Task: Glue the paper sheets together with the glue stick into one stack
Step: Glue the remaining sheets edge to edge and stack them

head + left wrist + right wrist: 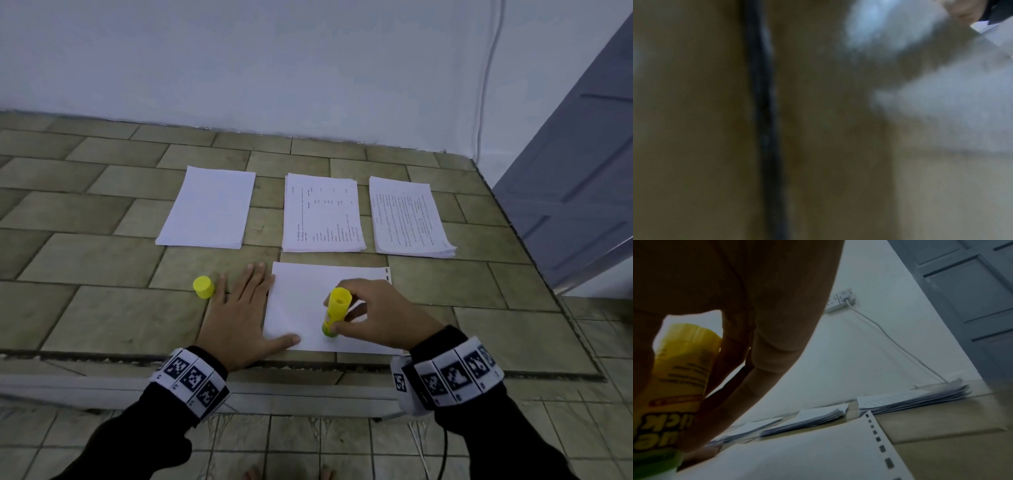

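- Counter [102,260]: tiled and hard, a firm bed for pressing glue onto paper.
- Three piles lie in a row at the back, well apart from the hands: blank pile [209,207], middle pile [322,214], right pile [411,219]. Loose sheets look light and floppy; I judge each best lifted singly by a corner or edge.
- Sheet [301,298]: lies flat at the near edge, a punched strip along its right side. Thin and light, it would likely slide or wrinkle under the rubbing stick unless pinned.
- Left hand [236,315]: spread flat, fingers straight, thumb and fingertips on the sheet's left edge, holding nothing.
- Right hand [376,311]: fingers curled round the glue stick [335,313], which stands nose-down on the sheet. Rigid, smooth plastic, best held mid-barrel.
- Cap [203,287]: off, lying on the counter just left of the left hand.
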`<state>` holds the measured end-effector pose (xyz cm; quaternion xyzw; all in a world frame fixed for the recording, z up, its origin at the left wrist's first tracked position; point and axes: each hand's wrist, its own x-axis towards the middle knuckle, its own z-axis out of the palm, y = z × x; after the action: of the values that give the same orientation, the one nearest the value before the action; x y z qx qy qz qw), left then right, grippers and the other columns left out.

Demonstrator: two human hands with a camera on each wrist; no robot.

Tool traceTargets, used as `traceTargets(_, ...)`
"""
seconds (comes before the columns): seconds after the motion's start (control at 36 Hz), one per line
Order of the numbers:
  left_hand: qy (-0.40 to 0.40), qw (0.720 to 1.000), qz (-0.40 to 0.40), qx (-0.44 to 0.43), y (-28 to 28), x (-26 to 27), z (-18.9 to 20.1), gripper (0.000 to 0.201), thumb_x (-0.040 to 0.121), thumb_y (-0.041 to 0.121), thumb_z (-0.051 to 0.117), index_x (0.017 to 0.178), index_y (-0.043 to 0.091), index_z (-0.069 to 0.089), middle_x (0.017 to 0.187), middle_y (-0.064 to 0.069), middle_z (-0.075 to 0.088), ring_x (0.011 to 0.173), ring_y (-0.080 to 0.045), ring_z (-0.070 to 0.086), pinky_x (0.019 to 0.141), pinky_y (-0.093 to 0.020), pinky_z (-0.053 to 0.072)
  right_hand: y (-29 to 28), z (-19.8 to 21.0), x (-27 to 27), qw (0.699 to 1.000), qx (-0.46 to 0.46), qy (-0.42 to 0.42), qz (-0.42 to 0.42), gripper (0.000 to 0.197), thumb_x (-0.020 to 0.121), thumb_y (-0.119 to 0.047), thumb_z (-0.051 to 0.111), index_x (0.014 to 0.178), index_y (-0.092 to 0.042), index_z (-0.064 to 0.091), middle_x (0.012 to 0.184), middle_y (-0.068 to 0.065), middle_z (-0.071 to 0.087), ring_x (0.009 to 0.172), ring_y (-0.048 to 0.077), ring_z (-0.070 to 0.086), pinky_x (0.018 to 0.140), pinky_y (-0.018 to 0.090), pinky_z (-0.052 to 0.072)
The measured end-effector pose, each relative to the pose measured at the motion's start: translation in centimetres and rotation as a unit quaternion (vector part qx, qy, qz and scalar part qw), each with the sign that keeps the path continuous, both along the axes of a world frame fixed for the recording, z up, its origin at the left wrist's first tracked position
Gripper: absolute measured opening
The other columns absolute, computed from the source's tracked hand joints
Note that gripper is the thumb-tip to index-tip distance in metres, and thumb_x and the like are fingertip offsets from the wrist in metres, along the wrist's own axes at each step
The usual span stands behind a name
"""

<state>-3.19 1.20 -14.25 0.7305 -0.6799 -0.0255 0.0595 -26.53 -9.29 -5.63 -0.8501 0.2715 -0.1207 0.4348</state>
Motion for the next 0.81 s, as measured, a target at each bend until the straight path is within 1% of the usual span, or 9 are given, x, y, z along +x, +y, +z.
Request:
traceTargets(0.08,0.0,1.0,0.002,-0.002,0.0,0.0,-0.1,0.121,0.068,0.097,0.014,0.154,0.013,0.024,0.162,-0.006,0.013,0.15,-0.02,0.008,0.118,-0.059,0.007,0.4,-0.3,-0.2,1.0,0.003,0.0,0.01,0.02,0.077,-0.015,0.079,0.093,-0.011,0.069,0.099,0.0,0.068,0.086,0.013,0.064,0.076,0.027,0.058)
traceTargets(0.17,0.0,1.0,0.001,-0.004,0.0,0.1,-0.2,0.118,0.069,0.097,0.016,0.153,0.015,0.026,0.162,-0.006,0.015,0.15,-0.021,0.009,0.118,-0.059,0.006,0.3,-0.4,-0.2,1.0,-0.006,0.006,0.012,0.024,0.077,-0.016,0.079,0.099,-0.012,0.068,0.1,-0.002,0.067,0.088,0.012,0.063,0.076,0.025,0.058)
traceTargets(0.22,-0.001,1.0,-0.001,-0.006,0.0,0.1,-0.3,0.117,0.069,0.097,0.017,0.153,0.017,0.028,0.162,-0.007,0.016,0.15,-0.022,0.011,0.118,-0.06,0.008,-0.2,-0.2,0.1,1.0,-0.017,0.011,0.013,0.024,0.077,-0.015,0.078,0.099,-0.012,0.068,0.1,-0.001,0.067,0.088,0.013,0.063,0.076,0.027,0.058)
traceTargets(0.36,0.006,1.0,-0.003,-0.013,0.0,0.0,-0.3,0.116,0.069,0.097,0.016,0.152,0.017,0.031,0.162,-0.006,0.016,0.15,-0.022,0.013,0.117,-0.061,0.01,-2.3,0.5,1.2,0.999,-0.022,0.026,0.009,0.015,0.077,-0.013,0.078,0.085,-0.011,0.066,0.097,0.004,0.069,0.087,0.015,0.066,0.077,0.035,0.058)
traceTargets(0.44,0.003,1.0,-0.004,-0.011,0.0,0.1,-0.2,0.115,0.07,0.096,0.016,0.15,0.016,0.035,0.161,-0.007,0.019,0.149,-0.023,0.017,0.115,-0.062,0.013,-4.2,0.5,2.1,0.998,-0.04,0.045,-0.015,0.014,0.076,-0.012,0.077,0.084,-0.009,0.066,0.094,0.005,0.07,0.088,0.017,0.067,0.08,0.04,0.057)
traceTargets(0.53,0.003,1.0,-0.005,-0.009,0.0,0.0,-0.2,0.116,0.07,0.096,0.014,0.151,0.016,0.034,0.161,-0.007,0.018,0.149,-0.023,0.015,0.116,-0.062,0.012,-5.8,0.3,3.0,0.995,-0.059,0.067,-0.046,0.016,0.072,-0.014,0.076,0.08,-0.01,0.063,0.087,0.006,0.07,0.084,0.022,0.066,0.079,0.047,0.054)
traceTargets(0.61,0.006,1.0,-0.003,-0.013,0.1,0.0,-0.2,0.116,0.069,0.096,0.015,0.151,0.017,0.034,0.161,-0.007,0.018,0.149,-0.023,0.016,0.116,-0.062,0.013,-7.0,0.2,3.5,0.992,-0.07,0.076,-0.077,0.017,0.071,-0.014,0.074,0.079,-0.007,0.06,0.085,0.008,0.07,0.084,0.027,0.065,0.078,0.047,0.053)
traceTargets(0.72,0.005,1.0,-0.002,-0.01,0.1,0.0,-0.2,0.117,0.068,0.097,0.014,0.152,0.018,0.031,0.162,-0.006,0.014,0.15,-0.022,0.012,0.116,-0.062,0.012,-7.1,0.2,3.1,0.991,-0.061,0.063,-0.1,0.012,0.073,-0.01,0.07,0.079,-0.004,0.061,0.085,0.006,0.071,0.086,0.025,0.067,0.081,0.046,0.053)
traceTargets(0.81,0.012,1.0,-0.001,-0.013,0.1,0.0,0.0,0.118,0.068,0.097,0.013,0.152,0.017,0.031,0.162,-0.006,0.014,0.15,-0.021,0.012,0.116,-0.062,0.012,-6.5,0.5,1.6,0.992,-0.052,0.051,-0.105,0.01,0.075,-0.011,0.073,0.078,-0.009,0.063,0.085,0.0,0.072,0.085,0.018,0.067,0.081,0.041,0.054)
